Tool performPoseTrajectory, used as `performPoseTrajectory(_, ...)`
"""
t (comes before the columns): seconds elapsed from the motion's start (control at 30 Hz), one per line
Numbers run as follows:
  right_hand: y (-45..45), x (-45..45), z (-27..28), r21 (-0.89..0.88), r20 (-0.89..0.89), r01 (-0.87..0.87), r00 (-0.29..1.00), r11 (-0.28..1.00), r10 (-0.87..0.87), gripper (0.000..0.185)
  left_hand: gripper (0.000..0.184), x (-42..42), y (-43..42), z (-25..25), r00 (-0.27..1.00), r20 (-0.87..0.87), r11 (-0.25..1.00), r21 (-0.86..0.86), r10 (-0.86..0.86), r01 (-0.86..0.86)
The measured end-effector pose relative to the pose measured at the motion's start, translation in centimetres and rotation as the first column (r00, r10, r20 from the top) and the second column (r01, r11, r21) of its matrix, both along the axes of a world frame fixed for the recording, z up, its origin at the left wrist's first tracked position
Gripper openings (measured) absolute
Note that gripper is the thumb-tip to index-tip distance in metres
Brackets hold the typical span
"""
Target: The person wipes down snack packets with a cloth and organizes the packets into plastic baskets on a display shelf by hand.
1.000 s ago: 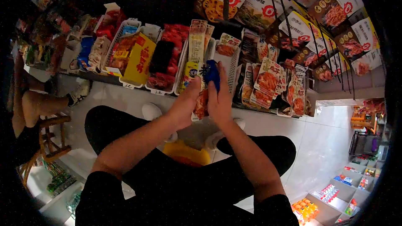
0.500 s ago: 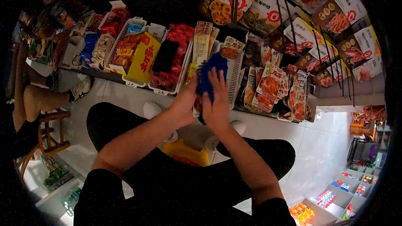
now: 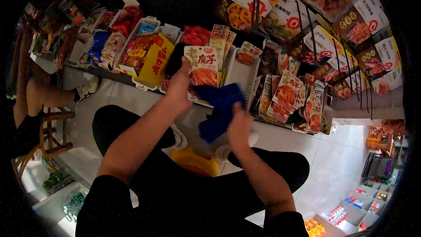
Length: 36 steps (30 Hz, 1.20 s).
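My left hand (image 3: 179, 84) grips a snack packet (image 3: 204, 71) by its left edge, its printed front with white top and reddish food picture turned up. In my right hand (image 3: 240, 126), slightly blurred, is a dark blue cloth (image 3: 224, 98). The cloth hangs loosely and overlaps the packet's lower edge; whether it presses on it I cannot tell. Just beyond is a white plastic basket (image 3: 248, 79) with one similar packet (image 3: 249, 53) at its far end and several long packets (image 3: 218, 39) to the left.
A yellow box (image 3: 151, 61) stands in a basket to the left. More packets (image 3: 287, 92) fill a tray on the right, beneath hanging snack bags (image 3: 245, 6). Between my feet is a yellow object (image 3: 195, 161). Another person's leg (image 3: 48, 92) and a wooden stool (image 3: 57, 134) are at left.
The packet, earlier mostly covered by the cloth between both hands, now shows its front in my left hand. My right hand has moved down and right, drawing the cloth off it.
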State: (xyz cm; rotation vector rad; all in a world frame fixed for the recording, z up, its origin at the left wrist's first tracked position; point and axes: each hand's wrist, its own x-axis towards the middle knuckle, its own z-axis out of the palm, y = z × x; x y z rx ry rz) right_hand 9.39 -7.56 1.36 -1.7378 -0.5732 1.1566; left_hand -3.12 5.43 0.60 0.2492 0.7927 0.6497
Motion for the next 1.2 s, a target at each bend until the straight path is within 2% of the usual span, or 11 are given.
performPoseTrajectory(0.13,1.3,2.2,0.4,0.116,-0.46,0.534,0.776,0.837,-0.431,0.041,0.036,0.0,0.4,0.1,0.999,0.046,0.994,0.107,-0.003,-0.002)
performPoseTrajectory(0.2,1.6,2.4,-0.8,0.15,-0.506,0.477,0.789,0.866,-0.347,0.042,0.032,0.5,-0.3,0.5,0.998,-0.045,0.998,0.057,-0.037,0.039)
performPoseTrajectory(0.33,1.5,0.8,-0.6,0.104,-0.583,0.306,0.789,0.946,-0.192,0.042,0.043,1.7,-1.6,-1.3,0.973,-0.225,0.901,0.41,-0.051,0.142)
performPoseTrajectory(0.43,1.1,0.2,-1.5,0.14,-0.449,0.263,0.876,0.955,-0.175,0.042,0.053,1.7,-2.4,-2.1,0.83,-0.54,0.674,0.667,0.143,0.317)
performPoseTrajectory(0.6,0.3,-0.7,-1.8,0.086,0.078,-0.05,0.996,0.995,0.044,0.05,0.05,1.8,-2.3,-3.6,0.704,-0.487,0.088,0.848,0.518,0.522)
performPoseTrajectory(0.63,0.1,-1.3,-0.7,0.05,0.092,-0.125,0.989,0.991,0.12,0.051,0.045,1.8,-3.0,-2.3,0.821,-0.488,0.446,0.831,0.295,0.333)
performPoseTrajectory(0.7,-0.1,-2.5,-1.2,0.246,0.328,-0.218,0.936,0.945,0.131,0.052,0.042,2.1,-5.1,0.3,0.984,-0.173,0.953,0.29,-0.043,0.093)
performPoseTrajectory(0.83,0.9,-1.1,-1.8,0.281,0.727,-0.5,0.668,0.819,0.159,0.057,0.048,2.0,-6.7,0.2,0.998,0.056,0.993,-0.114,-0.011,0.017)
performPoseTrajectory(1.03,1.8,-0.5,-1.4,0.241,0.749,-0.437,0.652,0.867,0.12,0.054,0.053,1.6,-6.9,-2.1,0.981,0.145,0.992,0.034,-0.127,0.123)
performPoseTrajectory(1.1,0.9,-1.7,-1.6,0.223,0.809,-0.555,0.564,0.801,0.165,0.053,0.049,4.9,-10.2,-5.7,0.84,0.452,0.885,0.197,0.3,-0.422)
performPoseTrajectory(1.2,0.2,-2.5,-1.6,0.196,0.849,-0.666,0.482,0.72,0.215,0.053,0.054,2.1,-7.8,-11.2,0.731,0.683,0.911,0.295,0.009,-0.287)
